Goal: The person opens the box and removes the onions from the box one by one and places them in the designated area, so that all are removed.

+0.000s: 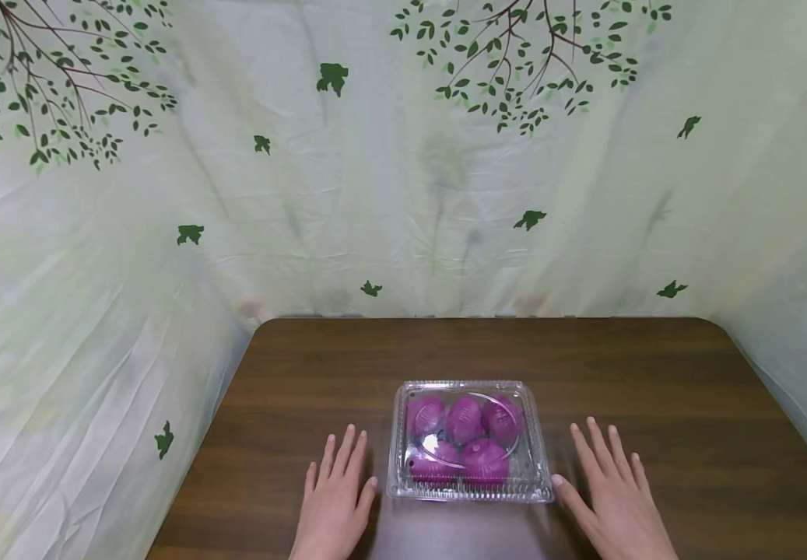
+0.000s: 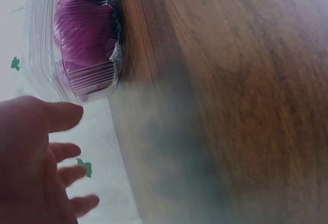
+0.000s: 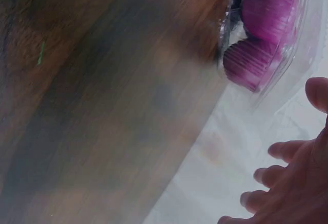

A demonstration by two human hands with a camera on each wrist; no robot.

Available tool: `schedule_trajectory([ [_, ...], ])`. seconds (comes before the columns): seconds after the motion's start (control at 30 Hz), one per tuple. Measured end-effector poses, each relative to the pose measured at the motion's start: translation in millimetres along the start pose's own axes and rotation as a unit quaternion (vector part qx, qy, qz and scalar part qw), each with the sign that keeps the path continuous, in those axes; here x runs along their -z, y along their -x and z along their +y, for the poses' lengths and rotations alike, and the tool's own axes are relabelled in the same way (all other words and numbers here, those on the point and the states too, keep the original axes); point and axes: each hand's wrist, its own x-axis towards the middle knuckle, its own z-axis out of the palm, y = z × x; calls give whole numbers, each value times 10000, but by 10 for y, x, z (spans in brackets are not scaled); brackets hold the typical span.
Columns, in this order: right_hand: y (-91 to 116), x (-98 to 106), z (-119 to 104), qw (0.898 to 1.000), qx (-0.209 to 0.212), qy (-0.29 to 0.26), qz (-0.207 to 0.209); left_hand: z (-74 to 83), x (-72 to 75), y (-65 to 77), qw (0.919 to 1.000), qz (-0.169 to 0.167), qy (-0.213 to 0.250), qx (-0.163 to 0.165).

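A clear plastic clamshell box [image 1: 533, 435] rests on the table, its lid down. Through the lid show several rounded purple pieces [image 1: 485, 460], some with fine ridges; their kind is not clear. To the left of the box, my left hand [image 1: 333, 494] holds nothing, fingers straight and pointing away from me. My right hand [image 1: 613, 494] is spread on the other side, its thumb tip close to the box's near right corner. In the left wrist view, the thumb [image 2: 65, 116] is right by the box's end [image 2: 95, 80]. The right wrist view shows slightly bent fingers [image 3: 271, 175] beside the box.
The brown wooden table [image 1: 305, 365] has rounded far corners. Behind it and along both sides hangs a pale cloth [image 1: 403, 194] printed with green leaves and branches. The purple pieces leave part of the box's right side unfilled.
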Motion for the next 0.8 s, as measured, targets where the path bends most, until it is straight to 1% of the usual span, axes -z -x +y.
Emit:
schedule_trajectory([
  [0.23,10,1,-88,9988,387,5,311,-22,-46,-3,9988,9,474,-81],
  [0.43,-28,0,-211,9978,499,-165,402,-31,-67,4,9964,152,829,-46],
  [0.5,-42,-16,-255,9971,539,-251,483,-27,-71,5,9947,292,980,-76],
  [0.6,-66,-44,-330,9952,643,-426,604,-18,-79,3,9894,631,1297,-190],
  [0.73,-93,-77,-432,9904,880,-717,789,-1,-101,-2,9770,1121,1788,-308],
  [0.8,-108,-93,-482,9867,1040,-859,909,3,-121,-3,9711,1256,2017,-241],
])
